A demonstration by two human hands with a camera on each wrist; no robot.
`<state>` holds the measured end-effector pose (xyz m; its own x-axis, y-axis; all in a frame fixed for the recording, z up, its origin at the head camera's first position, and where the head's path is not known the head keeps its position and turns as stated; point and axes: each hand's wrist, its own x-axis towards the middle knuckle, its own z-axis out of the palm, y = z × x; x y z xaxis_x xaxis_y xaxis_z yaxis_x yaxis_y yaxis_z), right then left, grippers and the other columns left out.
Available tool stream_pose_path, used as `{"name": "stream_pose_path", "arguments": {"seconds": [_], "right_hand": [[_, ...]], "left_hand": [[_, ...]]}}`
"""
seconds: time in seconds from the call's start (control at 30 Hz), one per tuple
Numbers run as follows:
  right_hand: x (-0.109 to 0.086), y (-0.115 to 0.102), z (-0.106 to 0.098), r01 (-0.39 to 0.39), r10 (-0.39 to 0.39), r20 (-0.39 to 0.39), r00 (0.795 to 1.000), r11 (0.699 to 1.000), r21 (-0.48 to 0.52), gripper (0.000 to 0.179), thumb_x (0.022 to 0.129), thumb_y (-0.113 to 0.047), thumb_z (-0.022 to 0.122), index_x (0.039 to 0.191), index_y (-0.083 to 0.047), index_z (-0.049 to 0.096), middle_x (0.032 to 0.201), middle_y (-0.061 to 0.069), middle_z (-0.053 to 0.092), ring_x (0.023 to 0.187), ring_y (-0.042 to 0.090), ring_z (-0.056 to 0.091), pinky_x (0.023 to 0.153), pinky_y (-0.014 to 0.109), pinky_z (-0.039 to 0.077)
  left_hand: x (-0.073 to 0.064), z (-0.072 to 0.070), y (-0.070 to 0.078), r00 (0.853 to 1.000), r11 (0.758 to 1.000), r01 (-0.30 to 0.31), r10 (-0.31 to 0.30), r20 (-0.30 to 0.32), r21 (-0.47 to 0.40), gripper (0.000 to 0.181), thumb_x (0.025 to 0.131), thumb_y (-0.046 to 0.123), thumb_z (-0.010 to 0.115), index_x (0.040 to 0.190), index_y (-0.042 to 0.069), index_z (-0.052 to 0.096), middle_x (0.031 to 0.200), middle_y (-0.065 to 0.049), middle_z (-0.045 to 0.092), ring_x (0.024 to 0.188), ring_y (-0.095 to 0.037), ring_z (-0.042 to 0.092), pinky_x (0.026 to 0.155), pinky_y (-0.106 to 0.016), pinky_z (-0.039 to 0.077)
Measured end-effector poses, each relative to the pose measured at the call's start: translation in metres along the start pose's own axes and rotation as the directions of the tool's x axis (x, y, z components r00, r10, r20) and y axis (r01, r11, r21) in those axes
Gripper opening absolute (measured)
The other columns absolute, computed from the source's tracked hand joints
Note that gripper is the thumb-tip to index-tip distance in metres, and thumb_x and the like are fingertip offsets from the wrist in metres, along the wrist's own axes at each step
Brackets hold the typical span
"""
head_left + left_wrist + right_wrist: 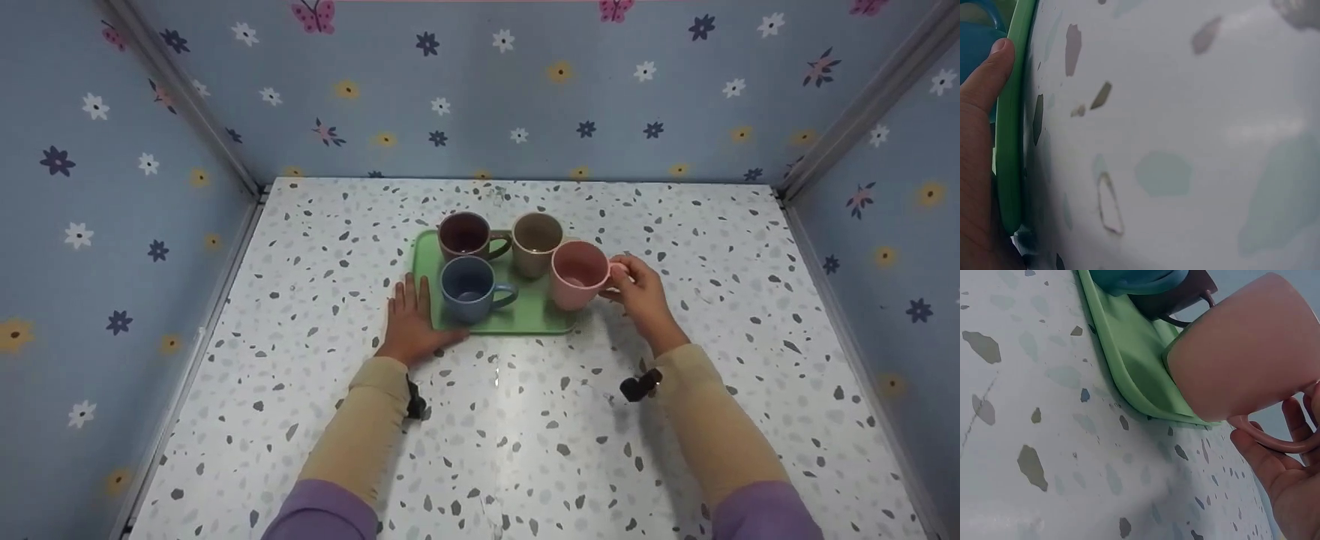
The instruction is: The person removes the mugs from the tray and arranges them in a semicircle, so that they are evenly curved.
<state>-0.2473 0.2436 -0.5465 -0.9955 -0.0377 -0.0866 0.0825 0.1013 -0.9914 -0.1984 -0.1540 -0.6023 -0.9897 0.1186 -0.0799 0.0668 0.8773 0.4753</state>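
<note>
On a green tray stand a dark maroon mug, a beige mug and a blue mug. My right hand holds a pink mug by its handle over the tray's right end. In the right wrist view, the pink mug overlaps the tray's rim; whether its base touches the tray I cannot tell. My left hand rests at the tray's near left corner, fingers straight along the left side. In the left wrist view its thumb lies against the green rim, near the blue mug.
The tray lies on a white speckled table. Flower-patterned blue panels enclose the table at the back and both sides. Dark wrist devices sit on both sleeves.
</note>
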Motion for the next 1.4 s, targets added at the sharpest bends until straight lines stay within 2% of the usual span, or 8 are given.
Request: {"name": "stream_pose_path", "arguments": {"seconds": [0.2, 0.37, 0.7, 0.87, 1.13, 1.4], "right_hand": [[0.002, 0.0, -0.019, -0.038, 0.038, -0.029, 0.999, 0.999, -0.023, 0.037, 0.103, -0.034, 0.055, 0.126, -0.004, 0.057, 0.124, 0.014, 0.059, 0.113, 0.03, 0.065, 0.097, 0.041, 0.056], [0.003, 0.002, -0.031, -0.067, 0.067, -0.024, 0.997, 0.998, -0.01, 0.038, 0.105, -0.029, 0.052, 0.129, 0.001, 0.052, 0.129, 0.02, 0.054, 0.12, 0.036, 0.06, 0.1, 0.044, 0.053], [0.001, 0.011, -0.046, -0.098, 0.097, -0.055, 0.994, 0.995, -0.029, 0.037, 0.101, -0.037, 0.057, 0.123, -0.007, 0.057, 0.126, 0.012, 0.058, 0.119, 0.031, 0.062, 0.1, 0.041, 0.054], [0.002, 0.018, -0.051, -0.094, 0.093, -0.057, 0.994, 0.995, -0.015, 0.04, 0.1, -0.038, 0.057, 0.124, -0.006, 0.056, 0.127, 0.014, 0.056, 0.121, 0.035, 0.06, 0.103, 0.045, 0.051], [0.002, 0.022, -0.054, -0.143, 0.136, -0.105, 0.985, 0.988, -0.058, 0.039, 0.105, -0.036, 0.05, 0.132, -0.008, 0.052, 0.133, 0.01, 0.054, 0.117, 0.02, 0.061, 0.106, 0.042, 0.049], [0.01, 0.02, -0.056, -0.177, 0.171, -0.122, 0.978, 0.984, -0.038, 0.038, 0.104, -0.037, 0.052, 0.132, -0.011, 0.053, 0.136, 0.009, 0.051, 0.121, 0.022, 0.058, 0.105, 0.039, 0.051]], "left_hand": [[-0.001, 0.0, -0.002, 1.0, 1.0, 0.006, -0.006, -0.023, 0.02, 0.13, 0.076, 0.076, 0.068, 0.162, 0.003, 0.003, 0.167, -0.025, -0.005, 0.153, -0.047, -0.003, 0.123, -0.058, 0.004], [0.001, 0.002, -0.006, 1.0, 1.0, 0.007, -0.007, -0.002, 0.013, 0.133, 0.075, 0.08, 0.066, 0.162, 0.005, 0.0, 0.167, -0.024, -0.009, 0.152, -0.046, -0.006, 0.123, -0.057, 0.001], [0.001, 0.003, -0.002, 1.0, 1.0, 0.009, -0.009, 0.004, 0.01, 0.132, 0.075, 0.08, 0.066, 0.162, 0.004, 0.001, 0.167, -0.023, -0.009, 0.152, -0.046, -0.006, 0.123, -0.058, 0.001], [0.002, 0.004, -0.003, 1.0, 1.0, 0.018, -0.018, 0.003, 0.006, 0.133, 0.074, 0.081, 0.066, 0.162, 0.005, 0.001, 0.167, -0.022, -0.01, 0.153, -0.045, -0.007, 0.123, -0.057, 0.0], [0.004, 0.008, -0.005, 1.0, 1.0, -0.009, 0.009, -0.011, 0.03, 0.13, 0.076, 0.078, 0.066, 0.162, 0.003, 0.002, 0.167, -0.025, -0.007, 0.152, -0.047, -0.005, 0.123, -0.059, 0.003], [0.005, 0.01, -0.009, 1.0, 1.0, -0.014, 0.014, -0.011, 0.015, 0.133, 0.074, 0.081, 0.065, 0.162, 0.004, 0.001, 0.167, -0.025, -0.009, 0.152, -0.047, -0.006, 0.123, -0.058, 0.002]]}}
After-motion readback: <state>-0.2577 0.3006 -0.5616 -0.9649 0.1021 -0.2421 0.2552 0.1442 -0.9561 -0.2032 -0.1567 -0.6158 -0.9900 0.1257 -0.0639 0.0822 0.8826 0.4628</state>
